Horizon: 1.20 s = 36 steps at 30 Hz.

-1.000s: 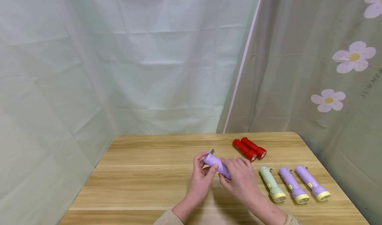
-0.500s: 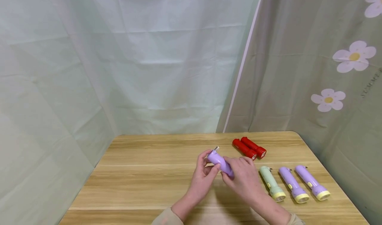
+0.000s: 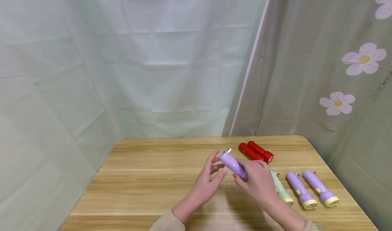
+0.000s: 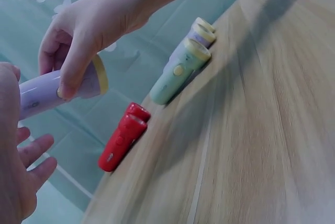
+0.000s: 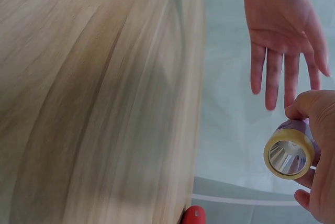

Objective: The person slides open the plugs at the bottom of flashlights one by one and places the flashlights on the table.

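A purple flashlight (image 3: 231, 163) with a yellow ring round its lens is held above the table in my right hand (image 3: 259, 180). My right fingers and thumb grip it near the head, as the left wrist view shows, with the thumb by the switch. At its tail end a small metal plug piece (image 3: 229, 150) sticks out. Beside that tail my left hand (image 3: 202, 186) is spread, palm towards the flashlight. In the right wrist view the left fingers (image 5: 273, 80) are straight and hold nothing. The flashlight's lens (image 5: 287, 157) faces the right wrist camera.
On the table (image 3: 147, 183), a green flashlight (image 3: 281, 188) lies right of my right hand, partly covered by it. Two purple flashlights (image 3: 300, 189) lie beside it. Two red flashlights (image 3: 260, 151) lie farther back. Curtains (image 3: 177, 71) hang behind the table.
My left hand has let go of the flashlight's tail and its fingers have spread. The right hand has carried the flashlight slightly to the right, now covering part of the green one.
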{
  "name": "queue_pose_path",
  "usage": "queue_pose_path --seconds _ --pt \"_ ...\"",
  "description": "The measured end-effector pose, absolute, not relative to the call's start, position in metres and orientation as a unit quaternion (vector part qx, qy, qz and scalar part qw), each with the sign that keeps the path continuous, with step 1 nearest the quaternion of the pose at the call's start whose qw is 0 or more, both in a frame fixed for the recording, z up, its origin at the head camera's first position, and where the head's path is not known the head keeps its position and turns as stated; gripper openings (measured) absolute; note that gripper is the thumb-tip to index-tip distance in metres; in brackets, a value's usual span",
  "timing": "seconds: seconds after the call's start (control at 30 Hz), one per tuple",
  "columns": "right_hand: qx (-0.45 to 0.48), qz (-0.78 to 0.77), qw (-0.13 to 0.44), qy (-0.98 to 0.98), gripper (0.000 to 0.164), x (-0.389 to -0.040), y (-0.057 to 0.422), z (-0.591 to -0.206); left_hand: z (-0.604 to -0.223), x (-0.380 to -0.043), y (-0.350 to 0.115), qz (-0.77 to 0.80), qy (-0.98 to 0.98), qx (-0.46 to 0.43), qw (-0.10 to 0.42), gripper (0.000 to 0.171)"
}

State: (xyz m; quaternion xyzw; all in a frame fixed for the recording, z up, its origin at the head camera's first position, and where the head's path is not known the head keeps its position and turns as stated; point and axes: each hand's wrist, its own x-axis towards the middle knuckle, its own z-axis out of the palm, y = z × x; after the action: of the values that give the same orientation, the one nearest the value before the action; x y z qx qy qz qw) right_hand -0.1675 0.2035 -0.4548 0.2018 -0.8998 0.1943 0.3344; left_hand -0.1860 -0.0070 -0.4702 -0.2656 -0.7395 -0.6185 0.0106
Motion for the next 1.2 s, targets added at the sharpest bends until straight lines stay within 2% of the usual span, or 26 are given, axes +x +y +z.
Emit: queue_pose_path --seconds 0.33,0.6,1.0,1.2 --pt "0.182 0.195 0.339 -0.902 0.051 -0.166 0.221 -0.453 -0.466 -0.184 -0.015 -0.486 -0.829 -0.273 0.046 0.07" --pt "0.167 0.19 0.333 -0.908 0.049 -0.168 0.233 -0.448 -0.465 -0.187 -0.019 -0.307 -0.876 -0.346 0.136 0.065" --pt "0.15 0.171 0.322 -0.919 0.048 -0.167 0.257 -0.443 -0.479 -0.185 -0.031 -0.177 -0.886 -0.388 0.183 0.064" --pt "0.137 0.163 0.314 -0.925 0.046 -0.172 0.279 -0.441 -0.484 -0.183 -0.038 -0.119 -0.889 -0.407 0.176 0.063"
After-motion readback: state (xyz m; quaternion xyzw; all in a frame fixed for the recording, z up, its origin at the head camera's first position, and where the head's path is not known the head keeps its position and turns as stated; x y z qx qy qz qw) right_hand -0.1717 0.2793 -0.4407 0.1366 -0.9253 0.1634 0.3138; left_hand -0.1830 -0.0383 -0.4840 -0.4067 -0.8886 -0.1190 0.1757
